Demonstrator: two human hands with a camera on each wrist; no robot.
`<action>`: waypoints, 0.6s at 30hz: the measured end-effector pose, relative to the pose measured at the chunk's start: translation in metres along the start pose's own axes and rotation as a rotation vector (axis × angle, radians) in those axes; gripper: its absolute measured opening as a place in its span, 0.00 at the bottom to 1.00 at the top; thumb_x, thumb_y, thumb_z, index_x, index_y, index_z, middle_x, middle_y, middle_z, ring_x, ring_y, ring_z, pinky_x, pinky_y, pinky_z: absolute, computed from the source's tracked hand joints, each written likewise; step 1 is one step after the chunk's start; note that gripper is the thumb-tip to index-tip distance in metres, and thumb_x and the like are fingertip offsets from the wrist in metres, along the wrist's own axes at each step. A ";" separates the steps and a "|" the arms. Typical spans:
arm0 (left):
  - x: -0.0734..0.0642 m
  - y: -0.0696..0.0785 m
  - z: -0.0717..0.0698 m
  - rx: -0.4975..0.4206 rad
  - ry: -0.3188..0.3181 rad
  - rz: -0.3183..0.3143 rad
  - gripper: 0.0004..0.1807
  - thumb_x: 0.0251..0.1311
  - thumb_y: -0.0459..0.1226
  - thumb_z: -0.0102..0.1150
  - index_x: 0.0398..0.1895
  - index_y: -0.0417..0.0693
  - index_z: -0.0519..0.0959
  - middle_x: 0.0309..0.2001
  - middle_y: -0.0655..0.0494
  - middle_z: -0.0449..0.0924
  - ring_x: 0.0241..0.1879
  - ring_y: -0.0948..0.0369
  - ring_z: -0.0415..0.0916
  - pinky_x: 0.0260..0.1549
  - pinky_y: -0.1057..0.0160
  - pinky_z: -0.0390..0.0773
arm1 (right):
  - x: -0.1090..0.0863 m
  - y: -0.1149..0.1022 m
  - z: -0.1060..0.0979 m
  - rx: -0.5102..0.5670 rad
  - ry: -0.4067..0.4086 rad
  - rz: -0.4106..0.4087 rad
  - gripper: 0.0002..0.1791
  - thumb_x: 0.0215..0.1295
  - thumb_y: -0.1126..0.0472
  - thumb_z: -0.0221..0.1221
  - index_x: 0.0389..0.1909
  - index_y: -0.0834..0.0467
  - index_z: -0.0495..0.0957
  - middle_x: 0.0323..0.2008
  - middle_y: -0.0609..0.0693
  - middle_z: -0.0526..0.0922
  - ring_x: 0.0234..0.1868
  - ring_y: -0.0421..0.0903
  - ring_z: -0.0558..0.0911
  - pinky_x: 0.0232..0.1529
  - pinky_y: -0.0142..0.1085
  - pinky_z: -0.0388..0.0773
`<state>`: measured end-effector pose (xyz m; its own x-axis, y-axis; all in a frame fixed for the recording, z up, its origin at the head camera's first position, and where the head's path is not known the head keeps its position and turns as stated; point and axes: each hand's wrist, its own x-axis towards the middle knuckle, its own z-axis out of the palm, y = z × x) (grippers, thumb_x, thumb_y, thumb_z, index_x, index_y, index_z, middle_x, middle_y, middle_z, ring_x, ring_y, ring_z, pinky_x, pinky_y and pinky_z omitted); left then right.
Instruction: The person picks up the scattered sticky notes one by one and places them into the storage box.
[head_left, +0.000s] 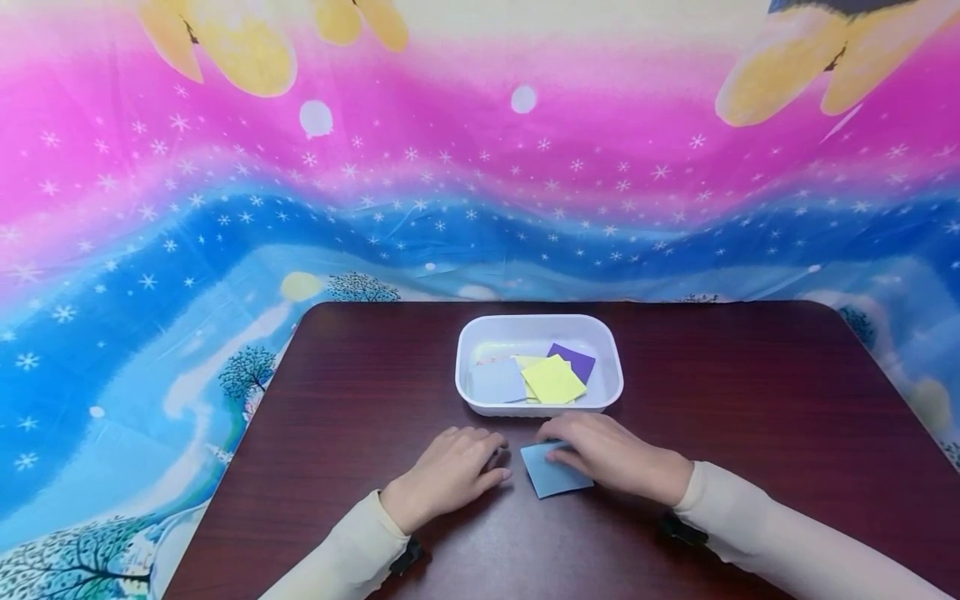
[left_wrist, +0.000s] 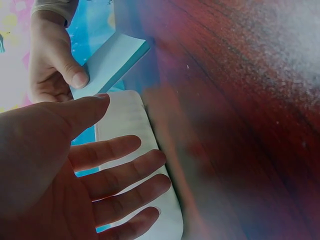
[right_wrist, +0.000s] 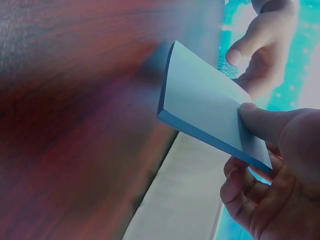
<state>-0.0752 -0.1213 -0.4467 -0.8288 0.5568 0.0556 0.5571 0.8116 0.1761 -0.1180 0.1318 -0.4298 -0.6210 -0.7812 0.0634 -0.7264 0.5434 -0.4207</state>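
Observation:
A light-blue pad of sticky notes (head_left: 553, 472) is held by my right hand (head_left: 611, 457), its thumb on the top face and fingers beneath. The right wrist view shows the pad (right_wrist: 205, 100) tilted above the table, its layered edge visible. My left hand (head_left: 456, 471) hovers just left of the pad, apart from it. In the left wrist view the left hand (left_wrist: 100, 170) has its fingers spread, slightly bent, with nothing in them. Behind both hands stands a white plastic tub (head_left: 468, 408) containing a yellow pad (head_left: 553, 380), a purple pad (head_left: 576, 362) and a pale bluish pad (head_left: 497, 380).
The dark reddish-brown wooden table (head_left: 360, 375) has rounded far corners. Beyond it hangs a printed cloth (head_left: 450, 167) in pink and blue with snowflakes and trees. Dark bands sit at both wrists, under the light sleeves (head_left: 780, 525).

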 end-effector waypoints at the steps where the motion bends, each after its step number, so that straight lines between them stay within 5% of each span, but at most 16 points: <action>1: 0.000 0.000 0.000 0.001 0.003 0.000 0.16 0.67 0.51 0.62 0.48 0.52 0.81 0.38 0.62 0.83 0.39 0.62 0.80 0.38 0.62 0.76 | 0.000 0.000 -0.001 -0.002 0.002 -0.001 0.09 0.69 0.58 0.63 0.48 0.51 0.83 0.43 0.40 0.86 0.44 0.35 0.81 0.50 0.38 0.81; 18: 0.005 0.007 -0.005 0.036 0.001 0.005 0.18 0.68 0.53 0.60 0.51 0.53 0.80 0.41 0.63 0.84 0.42 0.62 0.80 0.39 0.62 0.77 | -0.004 -0.003 -0.021 0.005 0.021 0.079 0.11 0.67 0.56 0.66 0.49 0.48 0.84 0.43 0.39 0.86 0.42 0.34 0.79 0.46 0.37 0.82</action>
<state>-0.0753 -0.1137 -0.4401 -0.8261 0.5606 0.0573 0.5626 0.8147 0.1405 -0.1196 0.1401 -0.4094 -0.6827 -0.7290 0.0490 -0.6733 0.6016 -0.4297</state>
